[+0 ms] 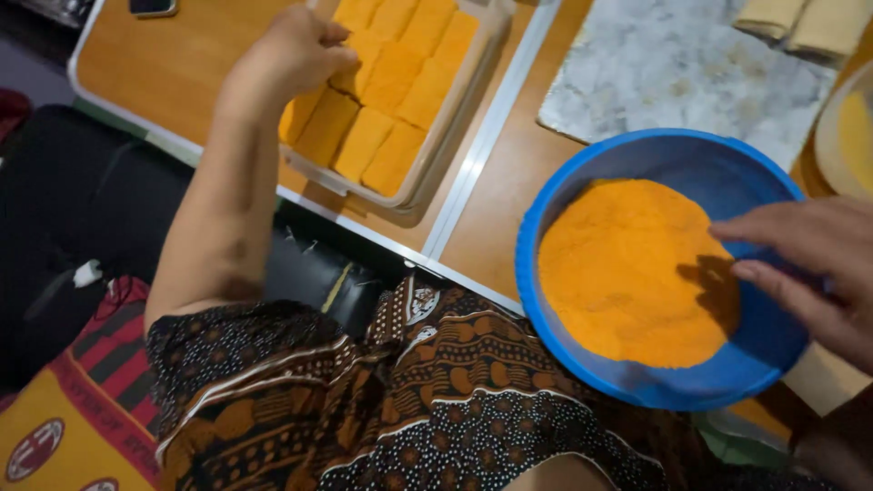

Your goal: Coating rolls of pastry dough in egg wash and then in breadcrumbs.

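Note:
My left hand [296,50] reaches into a clear plastic tray [455,118] packed with several orange, crumb-coated rectangular pieces [386,100]; its fingers close on one piece at the tray's left side. My right hand [814,268] hovers with fingers spread over the right side of a blue round bowl [546,214] filled with orange breadcrumbs [627,273]. It holds nothing.
A grey marble slab [673,64] lies beyond the bowl with pale uncoated pieces [805,23] at its far edge. A round plate edge [846,136] shows at right. A phone [153,7] lies top left on the wooden table [173,64]. My patterned brown clothing fills the foreground.

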